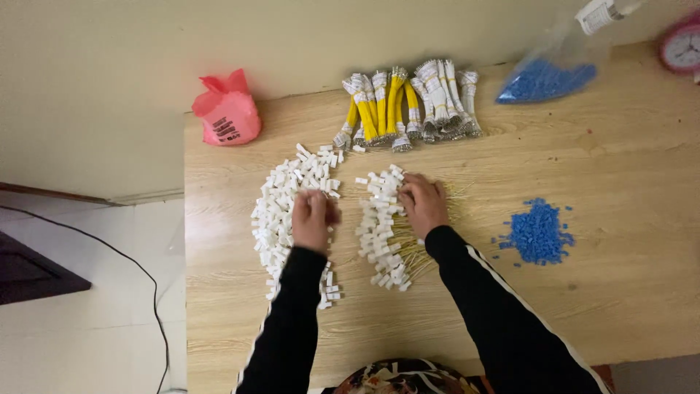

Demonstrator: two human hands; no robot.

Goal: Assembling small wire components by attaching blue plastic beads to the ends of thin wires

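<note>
My left hand [312, 219] rests with curled fingers on a curved pile of small white plastic connectors [281, 211] on the wooden table [620, 190]. My right hand [423, 204] lies on a second row of white connectors [379, 226] that carry thin yellow wires [419, 252] fanned out beneath it. The fingers of both hands are bent over the pieces, and what they pinch is hidden. Both arms wear black sleeves with a white stripe.
Bundles of yellow and white wires [408, 106] lie at the back of the table. A pink plastic bag [227, 117] sits back left, a clear bag of blue pieces [543, 80] back right, a loose blue heap [538, 232] at right. A pink clock [684, 45] stands in the corner.
</note>
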